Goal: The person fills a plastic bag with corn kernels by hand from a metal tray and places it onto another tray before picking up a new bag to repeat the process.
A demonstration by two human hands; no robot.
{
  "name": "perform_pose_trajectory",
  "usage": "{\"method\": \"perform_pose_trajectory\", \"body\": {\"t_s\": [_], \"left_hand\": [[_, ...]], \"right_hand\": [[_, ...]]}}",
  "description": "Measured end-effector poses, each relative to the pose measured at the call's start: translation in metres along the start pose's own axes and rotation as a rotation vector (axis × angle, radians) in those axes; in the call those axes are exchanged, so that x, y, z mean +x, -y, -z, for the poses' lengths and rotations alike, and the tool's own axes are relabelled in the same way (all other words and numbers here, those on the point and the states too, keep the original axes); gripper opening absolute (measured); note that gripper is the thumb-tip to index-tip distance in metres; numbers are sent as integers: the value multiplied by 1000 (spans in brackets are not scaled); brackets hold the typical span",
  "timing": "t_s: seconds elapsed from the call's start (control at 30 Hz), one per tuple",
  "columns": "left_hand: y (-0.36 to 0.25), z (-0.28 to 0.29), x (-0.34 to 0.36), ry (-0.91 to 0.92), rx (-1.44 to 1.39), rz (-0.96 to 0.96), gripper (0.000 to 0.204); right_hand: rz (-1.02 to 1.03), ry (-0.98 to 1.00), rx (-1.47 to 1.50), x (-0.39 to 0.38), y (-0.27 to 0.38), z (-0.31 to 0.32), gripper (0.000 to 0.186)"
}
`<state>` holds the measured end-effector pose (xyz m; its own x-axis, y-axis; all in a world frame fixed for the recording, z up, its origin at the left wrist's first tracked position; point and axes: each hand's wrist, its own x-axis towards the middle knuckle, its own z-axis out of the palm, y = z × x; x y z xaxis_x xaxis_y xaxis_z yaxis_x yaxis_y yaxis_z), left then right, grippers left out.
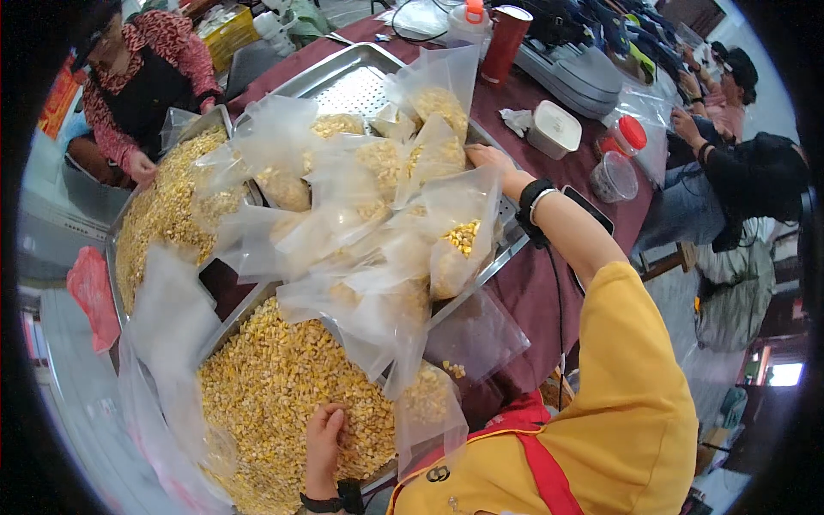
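My left hand (326, 429) rests curled over a heap of yellow corn kernels (283, 360) in the near metal tray. Its fingers are closed, and whatever lies inside them is hidden. Stretched out to the far right, my right hand (491, 160) grips the side of a clear plastic bag of corn kernels (440, 154); some of its fingertips are hidden. That bag stands among several other filled bags, piled on a perforated metal tray (343, 73). One bag (463, 240) in front shows its kernels clearly. A small bag with kernels (427, 395) leans at the near tray's right edge.
Across the table, a person's hand (142, 167) touches another tray of corn kernels (167, 206). An empty-looking clear bag (481, 335) lies on the dark red tablecloth (549, 292). To the right are a white tub (554, 129), a red-lidded jar (625, 136), a phone (589, 210) and a red flask (506, 47).
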<state>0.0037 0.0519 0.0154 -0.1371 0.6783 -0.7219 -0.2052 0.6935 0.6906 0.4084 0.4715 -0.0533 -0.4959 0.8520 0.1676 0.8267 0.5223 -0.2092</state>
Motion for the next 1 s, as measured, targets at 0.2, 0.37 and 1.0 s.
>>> {"method": "perform_pose_trajectory", "body": {"t_s": [0.2, 0.37, 1.0], "left_hand": [[-4, 2, -4, 29, 50, -37, 17], [-14, 3, -14, 33, 105, -77, 17], [4, -15, -19, 83, -365, -255, 19]], "right_hand": [[73, 26, -116, -8, -1, 8, 14], [159, -2, -172, -10, 10, 0, 11], [-59, 2, 1153, -128, 238, 196, 12]]}}
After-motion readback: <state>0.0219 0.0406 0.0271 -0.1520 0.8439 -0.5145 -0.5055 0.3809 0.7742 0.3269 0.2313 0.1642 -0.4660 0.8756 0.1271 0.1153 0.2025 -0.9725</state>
